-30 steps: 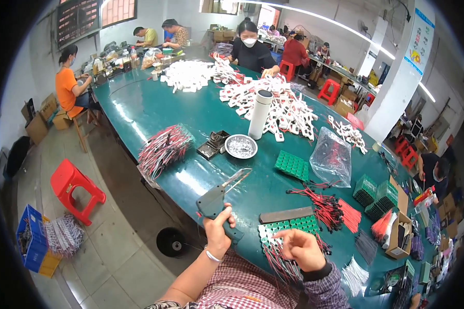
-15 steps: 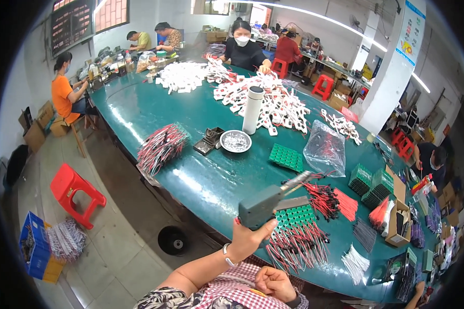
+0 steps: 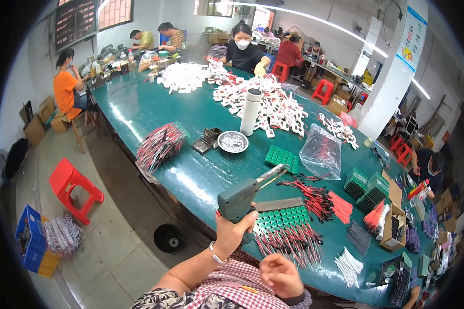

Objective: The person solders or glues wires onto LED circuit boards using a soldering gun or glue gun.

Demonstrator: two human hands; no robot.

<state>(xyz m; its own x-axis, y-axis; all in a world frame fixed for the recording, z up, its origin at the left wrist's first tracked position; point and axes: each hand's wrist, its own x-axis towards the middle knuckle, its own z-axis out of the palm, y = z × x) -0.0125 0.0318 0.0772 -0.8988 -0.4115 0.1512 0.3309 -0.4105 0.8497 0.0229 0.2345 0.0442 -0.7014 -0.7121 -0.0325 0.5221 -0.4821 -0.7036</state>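
Note:
My left hand [image 3: 231,233] is wrapped around the grip of a dark soldering gun [image 3: 238,200]. Its long metal barrel points up and to the right, toward the green circuit boards on the table. Below the barrel, a panel of small green circuit boards [image 3: 281,219] lies along a flat grey bar [image 3: 279,204]; red and white wires [image 3: 288,246] fan from it toward me. My right hand [image 3: 282,275] hovers before my checkered apron at the table's edge, fingers loosely bent and apart, with nothing visible in it.
Beyond stand a metal bowl [image 3: 233,142], a white flask [image 3: 250,112] and another green board panel [image 3: 282,158]. Red-and-black wire bundles [image 3: 317,200] and board stacks [image 3: 368,186] lie right. A wire heap [image 3: 162,147] sits left. A masked co-worker [image 3: 245,51] handles white pieces across the table.
My left hand has moved the soldering gun left and slightly down in the view. My right hand has risen a little, and its fingers have loosened from a curl.

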